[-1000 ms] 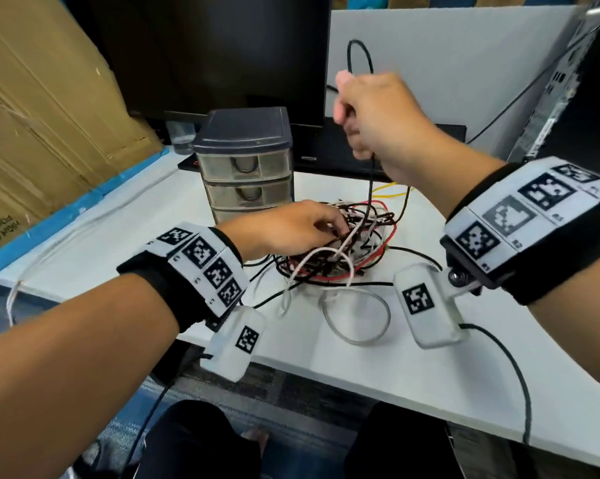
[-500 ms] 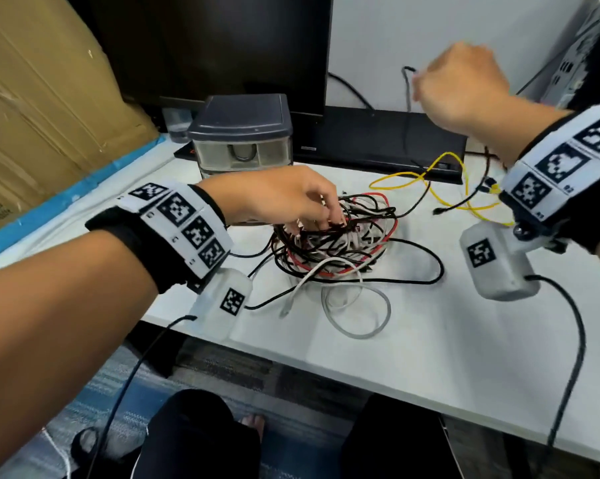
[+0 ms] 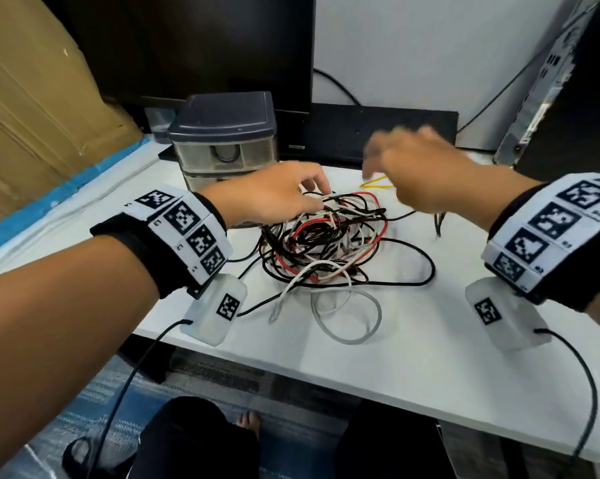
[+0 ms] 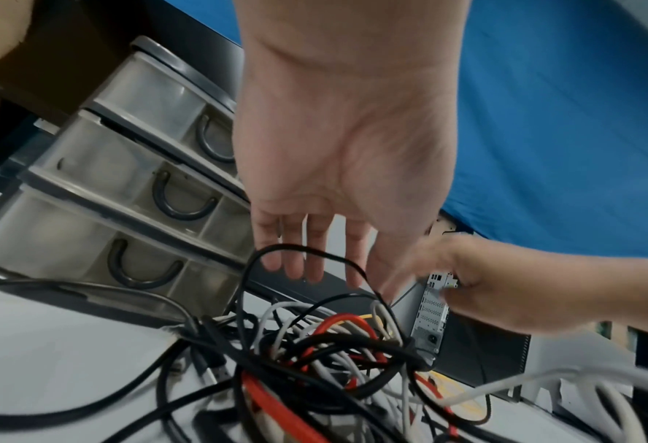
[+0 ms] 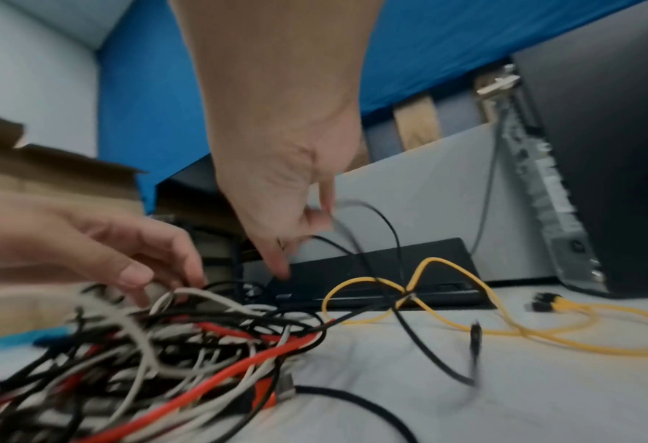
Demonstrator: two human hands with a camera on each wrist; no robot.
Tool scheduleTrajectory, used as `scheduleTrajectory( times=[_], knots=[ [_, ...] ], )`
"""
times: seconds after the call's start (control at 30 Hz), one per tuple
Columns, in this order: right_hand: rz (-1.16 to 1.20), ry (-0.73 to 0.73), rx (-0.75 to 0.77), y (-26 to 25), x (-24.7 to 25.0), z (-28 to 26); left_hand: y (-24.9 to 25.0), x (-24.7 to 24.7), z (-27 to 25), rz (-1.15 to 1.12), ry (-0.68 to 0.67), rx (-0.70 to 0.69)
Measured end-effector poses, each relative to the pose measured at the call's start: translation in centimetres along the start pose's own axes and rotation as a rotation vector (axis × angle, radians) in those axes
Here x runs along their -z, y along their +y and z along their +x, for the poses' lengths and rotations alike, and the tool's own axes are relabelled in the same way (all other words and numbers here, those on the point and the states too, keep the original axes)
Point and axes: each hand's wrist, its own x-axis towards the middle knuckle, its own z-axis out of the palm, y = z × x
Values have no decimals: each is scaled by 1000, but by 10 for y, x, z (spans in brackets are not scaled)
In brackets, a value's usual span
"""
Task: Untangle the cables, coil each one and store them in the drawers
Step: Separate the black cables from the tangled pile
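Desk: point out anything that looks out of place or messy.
A knotted cable tangle of black, white and red cords sprawls mid-desk beside the drawer unit, whose drawers look shut. A yellow cable lies loose apart, by a black device. Nothing looks damaged.

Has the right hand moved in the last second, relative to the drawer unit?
Yes. The right hand has dropped from well above the drawer unit to about its height, over the far side of the cable tangle.
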Motion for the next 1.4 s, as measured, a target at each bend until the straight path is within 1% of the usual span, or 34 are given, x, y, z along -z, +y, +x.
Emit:
scheduleTrajectory(
  times=[0.03, 0.07, 0.1, 0.17, 0.2, 0.27, 0.3, 0.33, 0.37, 0.43, 0.47, 0.5, 0.53, 0.63, 0.7, 0.8, 0.9, 0.97, 1.1, 1.17, 1.23, 1.3, 1.33, 1.37, 1.4],
  knots=[
    [2, -146, 37, -4, -2, 1, -2, -1, 0, 47, -65, 3],
    [6, -275, 35, -5, -6, 1, -4, -4, -1, 104, -117, -8],
    [-2, -364, 20, -5, -11, 3, -6, -7, -2, 177, -158, -23],
    [-27, -453, -15, 0, -19, 3, -10, -13, -6, 270, -197, -59],
    [-52, -489, -13, 0, -20, 2, -12, -14, -8, 279, -203, -88],
    [-65, -545, 16, 3, -19, -1, -11, -12, -12, 272, -244, -85],
    [-17, -560, 15, 6, -18, -2, -11, -10, -14, 240, -259, -51],
    [79, -570, 0, 10, -17, -3, -11, -9, -14, 180, -245, -14],
    [219, -572, -39, 14, -17, -3, -12, -7, -14, 117, -207, 28],
    [449, -570, -86, 20, -16, -2, -16, -8, -10, 55, -77, 66],
    [512, -563, -87, 21, -17, -2, -16, -9, -9, 51, -28, 62],
    [546, -551, -90, 19, -19, 0, -14, -11, -7, 59, -11, 52],
    [561, -530, -96, 16, -21, 0, -13, -13, -4, 78, -22, 29],
    [599, -454, -139, 4, -29, 2, -4, -15, -3, 106, -149, 0],
    [610, -435, -164, -1, -31, 1, -8, -15, 0, 130, -200, -24],
    [581, -485, -192, 4, -26, -2, -17, -21, 1, 197, -220, -59],
    [579, -538, -194, 13, -22, -5, -17, -25, -2, 250, -235, -40],
    [624, -491, -205, 11, -22, -5, -16, -27, -1, 286, -261, -41],
    [679, -400, -255, -5, -27, 0, -14, -22, -4, 276, -297, -19],
    [669, -359, -256, -6, -27, 1, -7, -14, -7, 241, -305, -3],
    [647, -385, -266, -3, -24, 0, -2, -4, -5, 56, -221, 69],
    [643, -421, -297, 0, -22, -1, 5, 4, 1, -123, -76, 151],
    [610, -415, -304, 2, -20, 0, 5, 7, 6, -147, -9, 166],
    [548, -375, -302, 5, -18, 2, 6, 8, 12, -127, 18, 169],
    [482, -316, -298, 6, -17, 4, 7, 8, 17, -88, 4, 171]
  ],
)
